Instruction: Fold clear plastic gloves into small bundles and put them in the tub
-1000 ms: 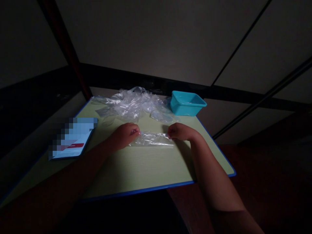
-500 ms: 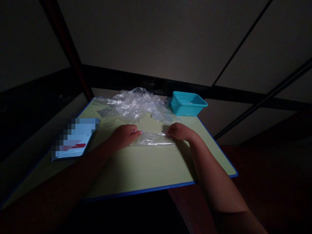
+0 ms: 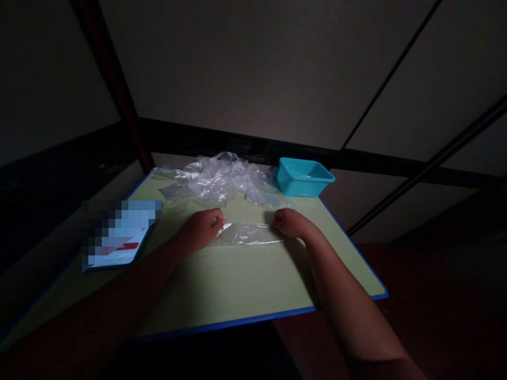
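Observation:
A clear plastic bag [image 3: 249,234] is stretched flat between my two hands, low over the middle of the table. My left hand [image 3: 204,227] pinches its left end, fingers curled in. At the other end my right hand [image 3: 287,221] is closed on the upper right corner. Just behind them lies a loose heap of crumpled clear plastic bags [image 3: 222,179]. The fingertips of my right hand are partly hidden in shadow.
The pale table [image 3: 237,290] has a blue edge. A turquoise basket [image 3: 303,182] stands at its back right, beside the heap. On the left lies a phone or tablet [image 3: 129,235] with a lit screen. Dark panels rise behind the table.
The whole view has shifted, so the table sits slightly lower in it. The bag between my hands looks pulled a little straighter, with my hands slightly farther apart.

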A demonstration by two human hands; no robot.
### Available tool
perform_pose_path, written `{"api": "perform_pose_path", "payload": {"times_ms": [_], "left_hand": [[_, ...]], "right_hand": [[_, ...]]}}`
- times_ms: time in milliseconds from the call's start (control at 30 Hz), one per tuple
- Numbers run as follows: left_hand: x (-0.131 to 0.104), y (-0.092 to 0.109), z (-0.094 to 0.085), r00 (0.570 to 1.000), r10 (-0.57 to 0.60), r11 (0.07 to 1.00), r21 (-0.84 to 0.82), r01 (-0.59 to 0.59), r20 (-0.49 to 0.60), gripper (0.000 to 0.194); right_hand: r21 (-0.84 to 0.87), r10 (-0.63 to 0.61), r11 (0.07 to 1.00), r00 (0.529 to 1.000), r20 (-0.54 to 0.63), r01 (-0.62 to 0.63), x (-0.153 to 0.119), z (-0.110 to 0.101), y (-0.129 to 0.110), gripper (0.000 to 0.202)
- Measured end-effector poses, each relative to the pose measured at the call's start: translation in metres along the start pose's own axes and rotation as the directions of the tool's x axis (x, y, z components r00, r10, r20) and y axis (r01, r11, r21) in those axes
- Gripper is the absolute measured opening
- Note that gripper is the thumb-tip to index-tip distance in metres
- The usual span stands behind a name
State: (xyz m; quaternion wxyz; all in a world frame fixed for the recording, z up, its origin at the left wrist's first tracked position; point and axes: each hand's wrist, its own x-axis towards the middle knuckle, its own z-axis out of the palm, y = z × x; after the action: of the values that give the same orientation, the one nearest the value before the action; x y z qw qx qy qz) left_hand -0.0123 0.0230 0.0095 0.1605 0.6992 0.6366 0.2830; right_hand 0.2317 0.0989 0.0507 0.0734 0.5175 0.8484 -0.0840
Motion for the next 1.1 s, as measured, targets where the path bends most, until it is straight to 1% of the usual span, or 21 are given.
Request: {"api": "perform_pose_path", "payload": {"times_ms": [333,567,633,700,767,800,833,867,933,967,1033,1100], "left_hand": [[0.002,-0.002,0.001,0.999,-0.029,0.999,0.019,0.030,-0.036,0.018],[0.001,-0.005,0.004,0.997,0.006,0.982,0.188,0.008,-0.073,0.015],[0.000,-0.002,0.002,0.995,0.038,0.968,0.250,-0.014,-0.092,0.013],[-0.002,0.004,-0.001,0.983,0.108,0.953,0.298,-0.060,-0.145,0.012],[-0.006,0.013,-0.003,0.957,0.208,0.942,0.306,-0.141,-0.201,0.018],[-0.009,0.018,-0.004,0.943,0.265,0.935,0.292,-0.200,-0.203,0.022],[-0.012,0.022,-0.003,0.927,0.331,0.921,0.272,-0.277,-0.178,0.026],[-0.015,0.026,-0.002,0.907,0.404,0.896,0.254,-0.365,-0.119,0.030],[-0.022,0.033,0.003,0.858,0.509,0.833,0.213,-0.510,0.065,0.040],[-0.025,0.035,0.005,0.832,0.532,0.810,0.193,-0.554,0.157,0.045],[-0.029,0.038,0.010,0.785,0.533,0.787,0.158,-0.597,0.315,0.054],[-0.031,0.038,0.013,0.760,0.504,0.788,0.142,-0.600,0.411,0.061]], "right_hand": [[-0.042,0.043,0.998,0.999,-0.028,-0.045,0.004,0.006,-0.004,0.028],[-0.061,0.084,0.995,0.996,-0.019,-0.085,0.006,0.011,-0.006,0.031],[-0.064,0.086,0.994,0.996,-0.020,-0.087,0.006,0.011,-0.006,0.032],[-0.065,0.084,0.994,0.996,-0.019,-0.085,0.006,0.011,-0.006,0.033],[-0.064,0.083,0.994,0.996,-0.019,-0.084,0.005,0.010,-0.006,0.033],[-0.065,0.085,0.994,0.996,-0.019,-0.086,0.004,0.010,-0.007,0.034],[-0.065,0.088,0.994,0.996,-0.018,-0.089,0.004,0.009,-0.007,0.034],[-0.066,0.092,0.994,0.996,-0.018,-0.093,0.004,0.009,-0.007,0.034],[-0.067,0.098,0.993,0.995,-0.016,-0.099,0.004,0.009,-0.007,0.034],[-0.067,0.100,0.993,0.995,-0.014,-0.101,0.004,0.010,-0.007,0.034],[-0.069,0.104,0.992,0.995,-0.011,-0.104,0.004,0.009,-0.008,0.034],[-0.069,0.105,0.992,0.994,-0.008,-0.106,0.004,0.009,-0.009,0.034]]}}
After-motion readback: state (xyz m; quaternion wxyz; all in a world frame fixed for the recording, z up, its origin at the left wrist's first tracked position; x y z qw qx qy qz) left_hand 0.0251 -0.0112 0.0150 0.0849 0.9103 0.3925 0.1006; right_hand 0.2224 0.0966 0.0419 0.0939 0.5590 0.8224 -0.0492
